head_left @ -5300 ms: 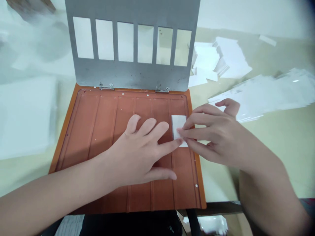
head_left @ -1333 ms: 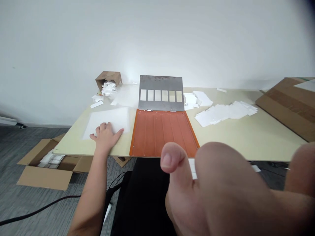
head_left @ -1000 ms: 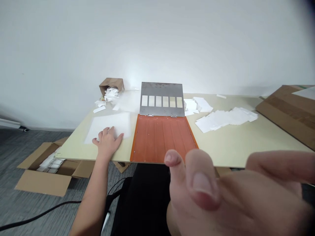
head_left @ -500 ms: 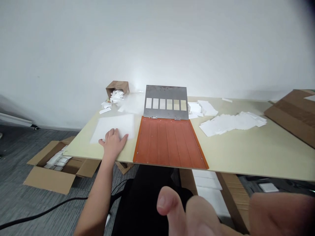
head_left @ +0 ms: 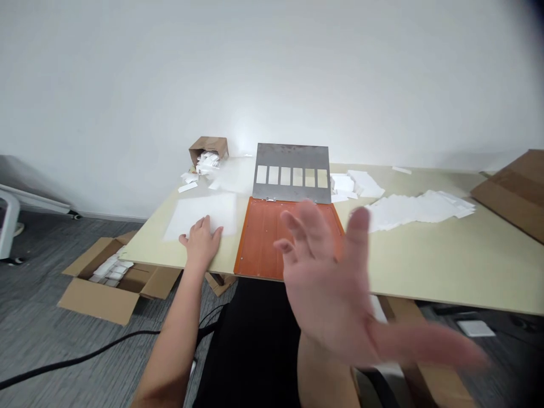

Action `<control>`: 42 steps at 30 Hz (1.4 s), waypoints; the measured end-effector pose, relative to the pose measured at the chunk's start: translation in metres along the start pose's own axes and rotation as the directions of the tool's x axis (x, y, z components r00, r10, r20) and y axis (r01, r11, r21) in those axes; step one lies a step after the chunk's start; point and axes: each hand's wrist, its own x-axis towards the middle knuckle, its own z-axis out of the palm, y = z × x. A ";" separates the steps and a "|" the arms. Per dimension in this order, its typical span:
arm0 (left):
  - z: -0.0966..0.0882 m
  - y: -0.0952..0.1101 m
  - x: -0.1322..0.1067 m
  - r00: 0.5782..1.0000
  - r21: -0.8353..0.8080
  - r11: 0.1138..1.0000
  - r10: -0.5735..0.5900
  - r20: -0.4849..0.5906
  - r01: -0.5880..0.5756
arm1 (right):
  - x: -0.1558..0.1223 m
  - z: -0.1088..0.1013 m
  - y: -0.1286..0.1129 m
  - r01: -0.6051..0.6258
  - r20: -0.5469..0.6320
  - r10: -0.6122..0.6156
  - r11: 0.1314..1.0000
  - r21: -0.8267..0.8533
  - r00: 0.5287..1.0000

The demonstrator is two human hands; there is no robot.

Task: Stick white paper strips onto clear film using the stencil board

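Observation:
My left hand (head_left: 202,241) rests with its fingers spread on a stack of translucent white sheets (head_left: 221,211) at the left of the table. Raised close to the camera, my right hand (head_left: 334,289) is open, palm showing and fingers apart, with nothing in it. Behind it lies the orange-red ribbed base (head_left: 259,238) of a hinged frame. The frame's grey lid (head_left: 293,156) stands up against the wall side. A row of several pale rectangular pieces (head_left: 285,175) shows across that lid. My right hand hides part of the base.
A small cardboard box (head_left: 208,143) spills white slips at the back left. White cards (head_left: 420,208) lie fanned on the right, near a large brown box (head_left: 514,192). An open carton (head_left: 97,300) sits on the floor at left; a black cable (head_left: 85,354) crosses the floor.
My right hand has come up from the bottom right, turning its palm into view with fingers spread. My left hand stays on the white sheets. The view has shifted slightly.

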 end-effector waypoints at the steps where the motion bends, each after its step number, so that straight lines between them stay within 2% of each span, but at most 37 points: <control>1: 0.000 -0.001 0.000 1.000 -0.032 0.999 0.002 -0.028 -0.003 | 0.014 0.006 -0.007 -0.012 -0.046 0.017 0.993 0.115 0.999; 3: 0.001 -0.002 0.001 0.995 -0.112 0.994 0.010 -0.101 -0.021 | 0.033 0.021 -0.007 0.005 -0.106 0.027 0.957 0.290 0.994; 6: -0.001 -0.004 0.002 0.973 -0.249 0.965 0.017 -0.230 -0.076 | 0.038 0.044 0.019 -0.099 -0.074 0.136 0.922 0.374 0.988; 8: -0.003 -0.002 0.001 0.951 -0.330 0.936 0.014 -0.308 -0.121 | 0.035 0.055 0.038 -0.156 -0.049 0.179 0.938 0.309 0.983; 11: -0.008 0.008 -0.004 0.920 -0.426 0.881 0.026 -0.392 -0.206 | 0.034 0.064 0.050 -0.125 -0.004 0.127 0.980 0.157 0.992; 14: -0.014 0.022 -0.014 0.892 -0.573 0.747 0.058 -0.448 -0.337 | 0.040 0.064 0.045 -0.023 0.030 0.022 0.998 0.053 0.999; 16: -0.018 0.031 -0.021 0.883 -0.607 0.697 0.084 -0.461 -0.383 | 0.046 0.061 0.039 0.095 -0.002 -0.096 0.990 -0.101 0.995; 18: -0.023 0.038 -0.028 0.872 -0.577 0.700 0.137 -0.469 -0.420 | 0.054 0.056 0.035 0.207 -0.033 -0.223 0.941 -0.268 0.974; 20: -0.028 0.044 -0.033 0.841 -0.504 0.713 0.226 -0.492 -0.487 | 0.062 0.049 0.031 0.290 -0.026 -0.320 0.886 -0.361 0.947; 25: -0.032 0.054 -0.038 0.672 -0.216 0.708 0.461 -0.579 -0.673 | 0.075 0.037 0.021 0.422 0.052 -0.448 0.789 -0.446 0.893; 27: -0.032 0.057 -0.038 0.632 -0.167 0.695 0.494 -0.597 -0.700 | 0.076 0.035 0.019 0.439 0.054 -0.466 0.779 -0.448 0.883; 34: -0.031 0.061 -0.039 0.600 -0.147 0.650 0.558 -0.573 -0.745 | 0.070 0.028 0.025 0.436 0.071 -0.456 0.777 -0.455 0.887; 42: -0.029 0.063 -0.039 0.623 -0.145 0.652 0.598 -0.504 -0.744 | 0.067 0.023 0.029 0.470 0.136 -0.475 0.708 -0.528 0.869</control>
